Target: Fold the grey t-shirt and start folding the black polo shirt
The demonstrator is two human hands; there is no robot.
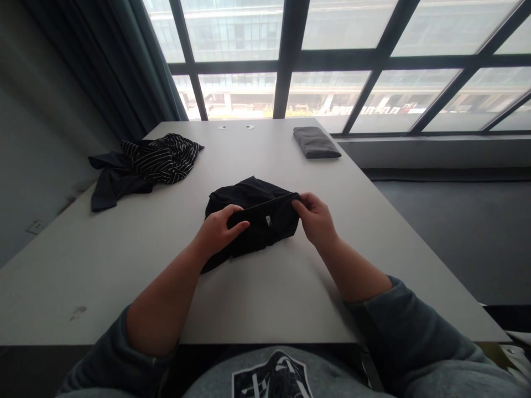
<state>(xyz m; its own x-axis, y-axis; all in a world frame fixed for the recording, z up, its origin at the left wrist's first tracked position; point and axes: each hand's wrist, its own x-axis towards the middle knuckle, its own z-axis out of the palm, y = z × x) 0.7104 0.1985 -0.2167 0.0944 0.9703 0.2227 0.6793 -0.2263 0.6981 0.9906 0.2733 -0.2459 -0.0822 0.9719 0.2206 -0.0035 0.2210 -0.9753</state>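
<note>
A black garment [249, 202] lies bunched in the middle of the white table [265, 287], with a small white tag showing on its near fold. My left hand [218, 229] pinches the near edge of the garment on its left side. My right hand [316, 218] grips the same edge at its right end. The cloth is stretched between both hands, just above the tabletop.
A heap of dark and black-and-white striped clothes [143, 166] lies at the table's far left. A folded grey cloth [316, 142] sits at the far right near the window [332, 66]. A dark curtain [120, 66] hangs at the left.
</note>
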